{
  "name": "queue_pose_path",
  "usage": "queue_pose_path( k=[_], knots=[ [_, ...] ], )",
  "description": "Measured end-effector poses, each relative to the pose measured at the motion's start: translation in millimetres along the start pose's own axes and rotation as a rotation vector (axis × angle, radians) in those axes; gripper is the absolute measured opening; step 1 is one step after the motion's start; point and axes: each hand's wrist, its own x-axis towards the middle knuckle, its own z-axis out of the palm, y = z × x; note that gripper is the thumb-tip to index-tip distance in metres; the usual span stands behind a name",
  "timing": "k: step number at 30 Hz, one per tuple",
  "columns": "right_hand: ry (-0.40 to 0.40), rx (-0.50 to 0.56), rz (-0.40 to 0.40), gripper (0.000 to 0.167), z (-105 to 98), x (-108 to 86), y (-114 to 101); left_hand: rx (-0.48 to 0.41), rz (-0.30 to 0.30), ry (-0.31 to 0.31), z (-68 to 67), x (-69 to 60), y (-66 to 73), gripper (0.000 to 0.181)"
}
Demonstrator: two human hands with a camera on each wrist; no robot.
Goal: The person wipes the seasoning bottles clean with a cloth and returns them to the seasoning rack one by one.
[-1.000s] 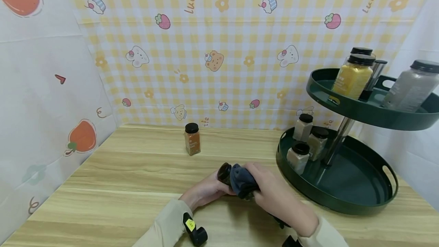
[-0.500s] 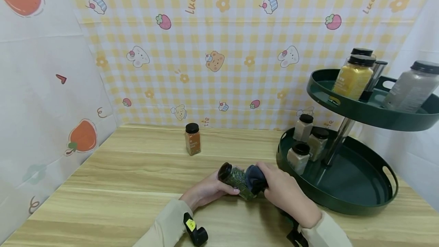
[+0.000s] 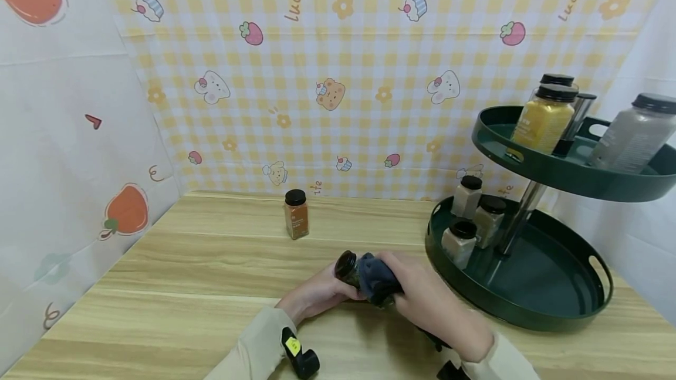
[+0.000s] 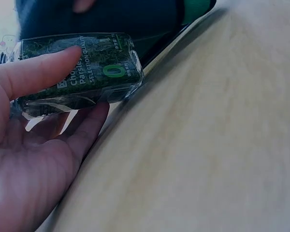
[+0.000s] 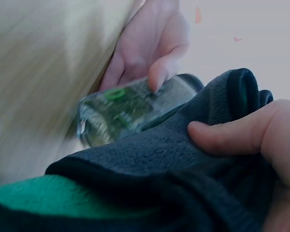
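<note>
My left hand [image 3: 326, 287] holds a clear jar of chopped parsley [image 4: 101, 67] lying tilted above the tabletop, its black cap [image 3: 345, 264] toward the left. In the left wrist view, the thumb lies across the label and the fingers support it from below. My right hand [image 3: 425, 301] grips a folded dark grey cloth [image 3: 376, 277] with a green underside [image 5: 63, 198]. The cloth lies against the jar's side and covers much of it in the head view. A jar of orange-brown spice [image 3: 297, 220] with a black lid stands upright farther back.
At the right stands a dark green two-tier round rack [image 3: 528, 304]. Several small jars sit on its lower tier, among them a pale one [image 3: 458, 245]. Its upper tier bears a yellow jar [image 3: 544, 122] and a large grey jar [image 3: 634, 133]. A patterned cloth backdrop [image 3: 364, 128] hangs behind the wooden table.
My right hand slid the cloth rightward along the jar, baring its green contents, then came back left over it. My left hand and the jar stayed nearly still.
</note>
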Motion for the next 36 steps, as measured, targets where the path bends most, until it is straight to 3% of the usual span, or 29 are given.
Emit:
queue_pose_path(
  k=[4,8,14,18,23,31,36],
  knots=[
    [0.015,0.022,-0.026,0.054,-1.1,0.3,-3.7,0.005,-0.001,0.0,-0.2,-0.8,0.3,0.059],
    [-0.027,0.003,0.073,0.055,-2.7,0.5,-2.6,0.0,0.01,-0.019,0.4,0.7,0.7,0.058],
    [-0.13,-0.072,0.234,0.051,-3.8,-0.5,8.4,0.0,0.005,-0.001,1.7,1.8,0.1,0.058],
    [-0.184,-0.105,0.279,0.045,-3.3,-0.6,14.0,0.008,-0.008,0.016,1.6,1.7,-0.4,0.064],
    [-0.158,-0.102,0.217,0.044,-2.9,0.0,12.8,0.002,-0.002,0.008,1.5,1.7,-0.2,0.062],
    [-0.027,0.023,0.005,0.054,-1.9,1.5,0.7,-0.029,-0.014,0.015,0.1,-0.5,0.6,0.063],
    [-0.039,-0.003,0.06,0.054,-3.6,1.2,-1.2,-0.03,-0.016,0.007,0.7,0.2,1.2,0.061]
  ],
)
